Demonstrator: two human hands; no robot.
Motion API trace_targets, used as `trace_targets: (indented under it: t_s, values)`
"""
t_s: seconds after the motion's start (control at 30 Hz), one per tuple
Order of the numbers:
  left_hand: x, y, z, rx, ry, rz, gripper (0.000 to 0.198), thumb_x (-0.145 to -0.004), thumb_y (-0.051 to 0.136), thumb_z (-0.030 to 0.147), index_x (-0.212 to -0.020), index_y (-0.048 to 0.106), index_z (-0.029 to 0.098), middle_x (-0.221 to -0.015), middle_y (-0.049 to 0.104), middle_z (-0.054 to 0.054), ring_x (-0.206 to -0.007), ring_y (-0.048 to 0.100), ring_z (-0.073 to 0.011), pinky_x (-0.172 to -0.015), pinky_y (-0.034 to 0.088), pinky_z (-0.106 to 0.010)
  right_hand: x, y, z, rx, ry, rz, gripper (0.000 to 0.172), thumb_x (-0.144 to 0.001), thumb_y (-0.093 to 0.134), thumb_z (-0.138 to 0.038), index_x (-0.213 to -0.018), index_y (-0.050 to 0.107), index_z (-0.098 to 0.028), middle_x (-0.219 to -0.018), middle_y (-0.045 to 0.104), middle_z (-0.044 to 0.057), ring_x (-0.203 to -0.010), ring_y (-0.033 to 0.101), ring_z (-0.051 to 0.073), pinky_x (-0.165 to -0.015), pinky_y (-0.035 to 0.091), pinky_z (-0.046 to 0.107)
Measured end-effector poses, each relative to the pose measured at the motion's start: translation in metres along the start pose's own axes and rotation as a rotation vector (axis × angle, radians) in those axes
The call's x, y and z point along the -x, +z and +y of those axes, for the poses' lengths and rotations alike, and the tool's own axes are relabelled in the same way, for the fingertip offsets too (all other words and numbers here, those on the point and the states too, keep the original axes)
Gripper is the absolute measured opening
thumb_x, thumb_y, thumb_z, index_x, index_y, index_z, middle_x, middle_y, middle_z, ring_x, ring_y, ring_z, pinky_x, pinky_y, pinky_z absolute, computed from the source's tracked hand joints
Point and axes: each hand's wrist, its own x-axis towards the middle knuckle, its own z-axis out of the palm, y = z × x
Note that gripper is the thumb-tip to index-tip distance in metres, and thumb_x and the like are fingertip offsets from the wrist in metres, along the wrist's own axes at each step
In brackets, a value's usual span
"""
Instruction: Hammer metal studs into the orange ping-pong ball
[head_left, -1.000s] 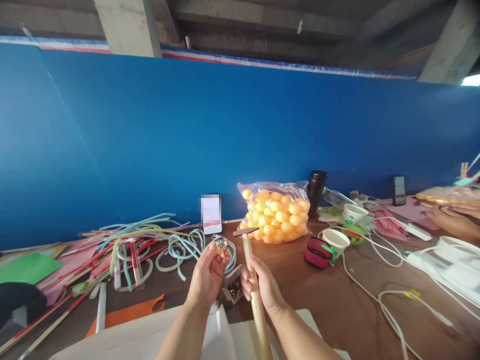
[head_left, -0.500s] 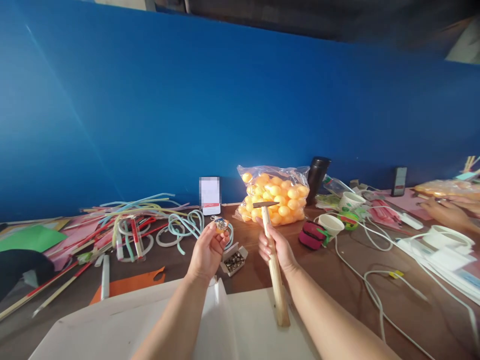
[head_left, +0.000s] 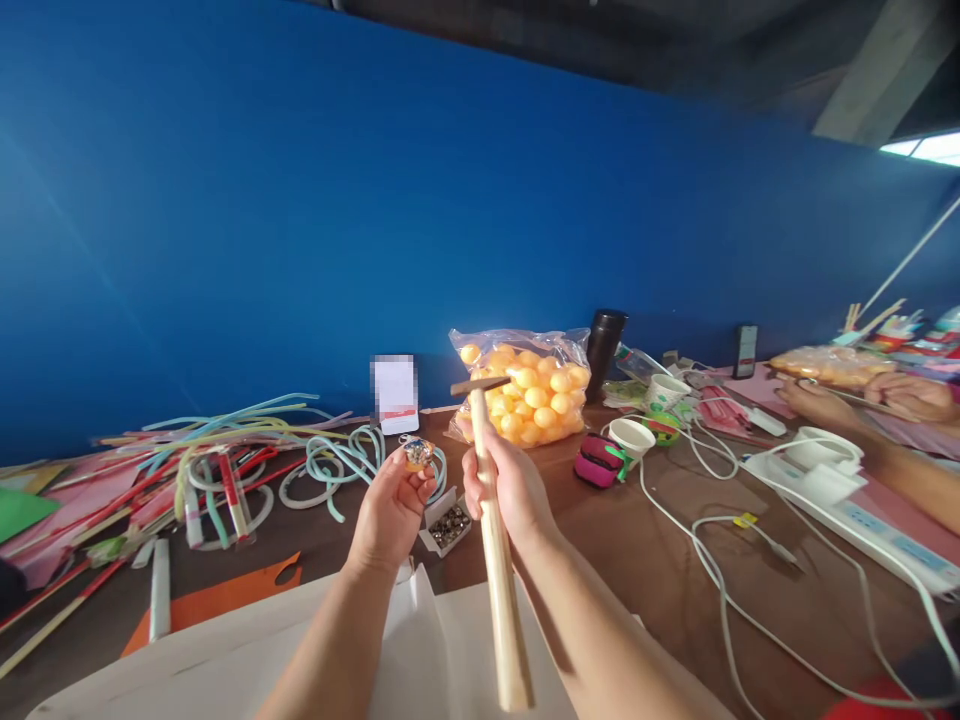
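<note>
My left hand (head_left: 391, 510) is closed around a small orange ball (head_left: 418, 455), its top covered with shiny silver bits too small to make out singly. My right hand (head_left: 510, 485) grips a hammer (head_left: 495, 560) partway up its pale wooden handle. The dark hammer head points upward, to the right of the ball and apart from it. Just beyond and between my wrists sits a small open box (head_left: 448, 525) of shiny metal tacks. Behind the hammer stands a clear plastic bag (head_left: 536, 390) full of orange balls, partly covered by the hammer head.
Coloured tubes and sticks (head_left: 217, 460) lie at left, near an orange sheet (head_left: 225, 595). A phone (head_left: 395, 393) leans by the blue wall. To the right are a pink pouch (head_left: 600, 460), paper cups, white cables and a power strip (head_left: 862, 525). Another person's hands (head_left: 825, 405) are at far right.
The view has turned to the right. My right hand has brought the hammer left and slightly up, closer to my left hand. The left hand keeps its hold on the ball.
</note>
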Motion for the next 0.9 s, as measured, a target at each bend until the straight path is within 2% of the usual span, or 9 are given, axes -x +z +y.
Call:
trace_targets:
  t_s: [0.13, 0.2, 0.27, 0.3, 0.37, 0.47, 0.57, 0.77, 0.9]
  values:
    - [0.0, -0.001, 0.0, -0.004, -0.025, -0.03, 0.017, -0.082, 0.064, 0.025, -0.094, 0.065, 0.014, -0.087, 0.066, -0.005, -0.068, 0.062, -0.0112, -0.06, 0.054, -0.021, 0.003, -0.036, 0.021, 0.246, 0.064, 0.122, 0.041, -0.091, 0.046, -0.052, -0.105, 0.059, -0.015, -0.058, 0.059, -0.004, -0.033, 0.044, 0.007, -0.028, 0.037, 0.017]
    - [0.0, -0.001, 0.0, -0.002, -0.02, -0.03, 0.017, -0.081, 0.064, 0.024, -0.094, 0.065, 0.014, -0.087, 0.066, -0.005, -0.068, 0.062, -0.0111, -0.06, 0.054, -0.021, -0.001, -0.057, 0.026, 0.413, 0.152, 0.151, 0.039, -0.091, 0.048, -0.051, -0.093, 0.06, -0.014, -0.056, 0.06, -0.002, -0.03, 0.044, 0.007, -0.026, 0.034, 0.018]
    - [0.001, -0.001, 0.0, 0.0, -0.01, -0.023, 0.017, -0.081, 0.064, 0.024, -0.094, 0.065, 0.014, -0.087, 0.066, -0.005, -0.067, 0.062, -0.0109, -0.059, 0.054, -0.021, -0.005, -0.072, 0.032, 0.568, 0.243, 0.153, 0.036, -0.095, 0.046, -0.047, -0.094, 0.059, -0.013, -0.058, 0.062, -0.001, -0.031, 0.045, 0.008, -0.027, 0.036, 0.019]
    - [0.001, -0.001, 0.0, 0.0, -0.004, -0.021, 0.017, -0.08, 0.064, 0.024, -0.094, 0.065, 0.014, -0.087, 0.066, -0.005, -0.067, 0.062, -0.0109, -0.059, 0.054, -0.021, -0.007, -0.078, 0.036, 0.639, 0.287, 0.151, 0.035, -0.096, 0.045, -0.045, -0.097, 0.059, -0.012, -0.061, 0.063, 0.0, -0.034, 0.048, 0.009, -0.03, 0.04, 0.021]
    - [0.002, -0.001, 0.001, -0.001, -0.001, -0.021, 0.017, -0.08, 0.065, 0.024, -0.094, 0.065, 0.014, -0.088, 0.067, -0.005, -0.066, 0.062, -0.0109, -0.058, 0.054, -0.021, -0.011, -0.085, 0.043, 0.756, 0.361, 0.13, 0.028, -0.097, 0.051, -0.038, -0.106, 0.06, -0.013, -0.081, 0.066, 0.002, -0.054, 0.061, 0.011, -0.049, 0.052, 0.025]
    - [0.003, 0.0, 0.001, -0.002, -0.009, -0.017, 0.016, -0.079, 0.065, 0.023, -0.092, 0.065, 0.014, -0.082, 0.066, -0.004, -0.066, 0.062, -0.0114, -0.057, 0.054, -0.021, -0.017, -0.091, 0.049, 0.906, 0.404, 0.087, 0.026, -0.095, 0.056, -0.031, -0.114, 0.059, -0.015, -0.105, 0.065, 0.007, -0.082, 0.066, 0.018, -0.07, 0.057, 0.035]
    - [0.001, 0.001, 0.001, -0.008, -0.005, -0.005, 0.016, -0.08, 0.064, 0.024, -0.091, 0.066, 0.014, -0.083, 0.067, -0.005, -0.065, 0.062, -0.0112, -0.057, 0.054, -0.021, -0.023, -0.097, 0.045, 1.057, 0.378, 0.039, 0.026, -0.095, 0.057, -0.03, -0.117, 0.058, -0.016, -0.113, 0.063, 0.008, -0.09, 0.065, 0.02, -0.076, 0.056, 0.039]
    - [0.0, -0.001, 0.001, -0.033, -0.023, 0.002, 0.015, -0.079, 0.065, 0.025, -0.087, 0.066, 0.013, -0.081, 0.067, -0.005, -0.065, 0.062, -0.0113, -0.057, 0.054, -0.021, -0.031, -0.105, 0.014, 1.391, 0.161, -0.062, 0.027, -0.094, 0.057, -0.03, -0.117, 0.059, -0.017, -0.12, 0.061, 0.008, -0.1, 0.063, 0.024, -0.084, 0.054, 0.043]
    - [0.002, -0.002, 0.001, -0.041, -0.023, 0.009, 0.014, -0.078, 0.066, 0.025, -0.086, 0.065, 0.013, -0.078, 0.066, -0.004, -0.064, 0.063, -0.0118, -0.056, 0.055, -0.021, -0.027, -0.106, -0.007, 1.602, 0.063, -0.086, 0.028, -0.093, 0.058, -0.029, -0.119, 0.058, -0.017, -0.123, 0.059, 0.009, -0.102, 0.062, 0.024, -0.085, 0.053, 0.044]
